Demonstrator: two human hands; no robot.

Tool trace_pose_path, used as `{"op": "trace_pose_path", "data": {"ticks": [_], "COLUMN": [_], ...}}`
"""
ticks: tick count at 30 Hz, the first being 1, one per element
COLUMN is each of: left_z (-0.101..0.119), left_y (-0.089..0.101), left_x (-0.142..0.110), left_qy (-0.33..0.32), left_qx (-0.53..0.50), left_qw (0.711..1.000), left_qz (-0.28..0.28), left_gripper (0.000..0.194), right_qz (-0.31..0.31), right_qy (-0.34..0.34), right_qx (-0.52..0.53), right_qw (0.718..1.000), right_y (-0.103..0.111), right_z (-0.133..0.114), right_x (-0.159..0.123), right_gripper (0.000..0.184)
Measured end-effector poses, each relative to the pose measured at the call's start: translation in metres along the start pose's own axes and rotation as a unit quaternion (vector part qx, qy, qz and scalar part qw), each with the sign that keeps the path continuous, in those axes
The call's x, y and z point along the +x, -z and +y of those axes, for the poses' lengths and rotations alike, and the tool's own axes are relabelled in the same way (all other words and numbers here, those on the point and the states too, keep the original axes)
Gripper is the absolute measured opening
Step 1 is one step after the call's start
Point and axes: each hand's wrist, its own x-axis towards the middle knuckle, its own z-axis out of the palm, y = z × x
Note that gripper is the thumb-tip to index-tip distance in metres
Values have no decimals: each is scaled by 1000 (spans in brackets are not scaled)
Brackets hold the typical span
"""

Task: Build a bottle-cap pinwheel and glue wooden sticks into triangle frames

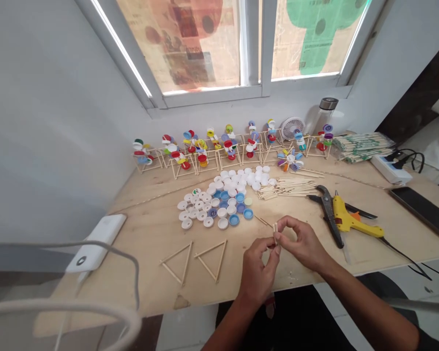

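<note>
Over the near edge of the wooden table (139, 273), my left hand (256, 271) and my right hand (303, 243) meet. Both pinch short wooden sticks (275, 233) held upright between the fingertips. Just left of my hands, two stick triangles (193, 261) lie flat on the table. Behind them sits a heap of white and blue bottle caps (225, 200). A pile of loose sticks (289, 187) lies to the right of the caps.
A yellow glue gun (347, 222) and black pliers (329, 209) lie right of my hands. A row of stick-and-cap models (227, 146) lines the wall. Also here: a white power bank (97, 241), small fan (291, 127), bottle (324, 114), stick bundle (362, 145), power strip (388, 168), phone (420, 210).
</note>
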Motion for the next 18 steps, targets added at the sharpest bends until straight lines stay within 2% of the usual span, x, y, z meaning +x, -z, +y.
{"op": "trace_pose_path", "data": {"ticks": [5,11,13,15,18], "left_z": [5,-4,-8,-12,-17], "left_y": [5,13,16,21,26], "left_x": [-10,-15,-17,-18,-19], "left_qy": [90,120,124,108,41], "left_qx": [-77,-64,-31,44,207], "left_qw": [993,991,992,993,977], "left_qz": [20,1,5,24,43], "left_gripper": [22,26,26,23,16], "right_qz": [0,3,11,24,24], "right_qy": [-87,-102,-101,-102,-91], "right_qx": [124,139,130,118,52], "right_qw": [988,985,986,987,994], "right_y": [-24,-37,-36,-32,-26], "right_z": [0,3,5,8,11], "right_x": [-10,-17,-19,-20,-24], "right_gripper": [9,17,18,17,13]}}
